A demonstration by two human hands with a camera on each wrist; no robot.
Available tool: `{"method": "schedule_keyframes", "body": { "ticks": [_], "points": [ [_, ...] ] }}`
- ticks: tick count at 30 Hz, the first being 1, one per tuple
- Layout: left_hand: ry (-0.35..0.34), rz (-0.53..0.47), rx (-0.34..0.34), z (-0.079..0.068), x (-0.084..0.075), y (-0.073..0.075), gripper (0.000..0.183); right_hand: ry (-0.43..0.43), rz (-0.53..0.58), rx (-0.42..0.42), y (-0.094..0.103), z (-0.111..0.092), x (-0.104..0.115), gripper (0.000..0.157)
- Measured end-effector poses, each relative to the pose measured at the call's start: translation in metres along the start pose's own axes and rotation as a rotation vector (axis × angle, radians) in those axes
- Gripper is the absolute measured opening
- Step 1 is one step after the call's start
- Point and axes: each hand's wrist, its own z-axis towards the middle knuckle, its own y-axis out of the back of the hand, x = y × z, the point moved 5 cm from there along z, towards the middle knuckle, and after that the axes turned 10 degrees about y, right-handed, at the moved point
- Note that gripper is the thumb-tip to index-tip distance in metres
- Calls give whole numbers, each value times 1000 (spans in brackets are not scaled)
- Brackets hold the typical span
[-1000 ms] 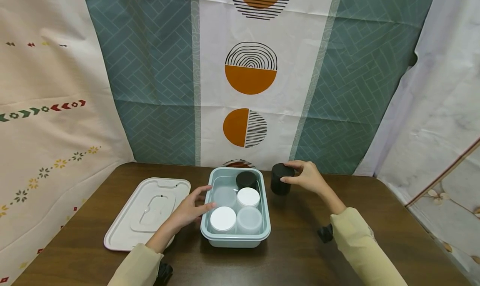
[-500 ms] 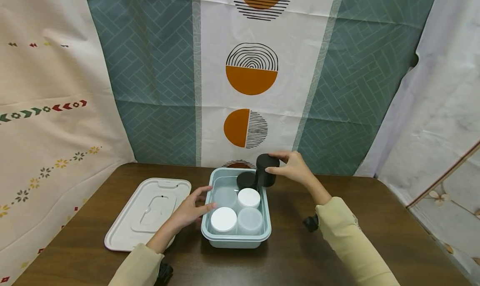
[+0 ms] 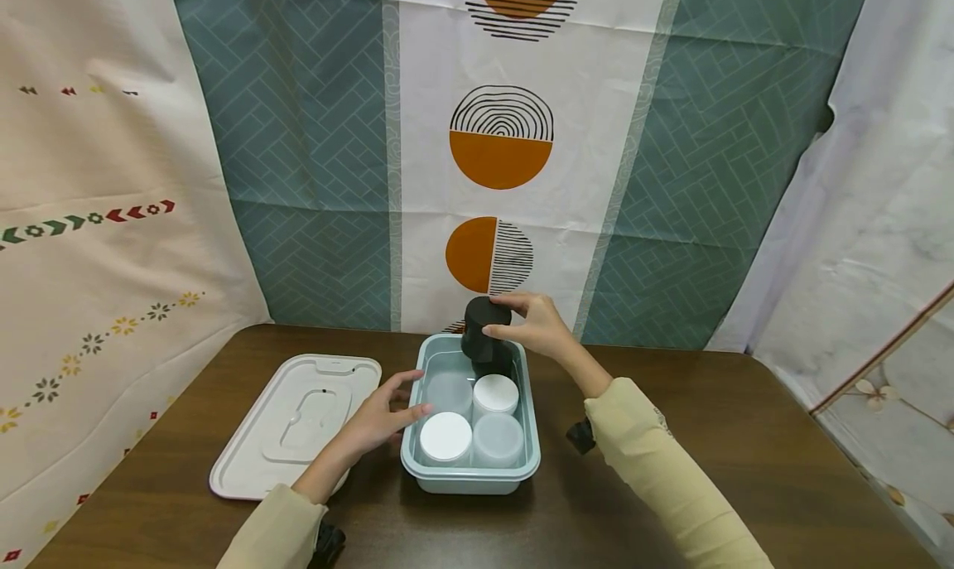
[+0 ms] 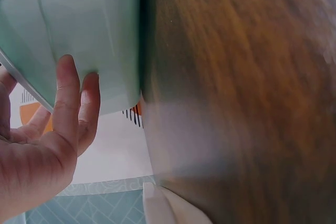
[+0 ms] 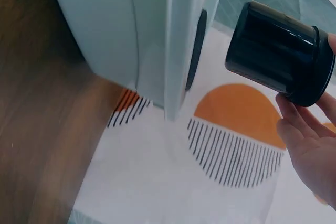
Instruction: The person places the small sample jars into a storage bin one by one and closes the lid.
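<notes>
My right hand (image 3: 535,327) pinches a black lidded jar (image 3: 486,320) by its lid, between thumb and fingers. The jar (image 5: 273,51) is tilted over the back of a light blue plastic box (image 3: 532,445), above the rim in the right wrist view. Another black-lidded jar (image 3: 495,360) stands in the box, partly hidden behind the held one. Nearer the front are two white-lidded jars, one in the middle (image 3: 495,394) and one at front left (image 3: 445,438); a frosted-lidded jar (image 3: 498,440) is at front right. My left hand (image 3: 382,412) holds the box's left rim, with fingers (image 4: 67,93) against the outer wall.
A white lid (image 3: 298,420) lies flat on the brown wooden table (image 3: 641,486), left of the box and partly beneath the left forearm in the head view. Patterned cloths (image 3: 320,138) hang behind the table and along both sides.
The right hand has lifted the black jar off the table right of the box and carried it left, over the box's back end. The left hand has stayed at the rim.
</notes>
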Motion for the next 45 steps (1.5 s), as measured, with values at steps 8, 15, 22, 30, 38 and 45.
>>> {"method": "schedule_keyframes", "body": {
  "ticks": [8, 15, 22, 30, 38, 45],
  "points": [
    [16, 3, -2, -1, 0, -1, 60, 59, 37, -21, -23, 7, 0, 49],
    [14, 8, -1, -2, -1, 0, 61, 67, -35, -10, -39, 7, -5, 50],
    [2, -4, 15, -1, -1, -2, 60, 24, -70, 39, -51, 0, -16, 50],
    [-11, -7, 30, -2, -1, -3, 60, -16, -135, 129, -63, -5, -25, 50],
    [-7, -10, 25, -2, -2, -2, 60, -30, -221, 225, -73, -6, -28, 53],
    [-15, -11, 35, -3, -3, -1, 59, 42, -280, 274, -76, -2, -22, 41]
  ]
}}
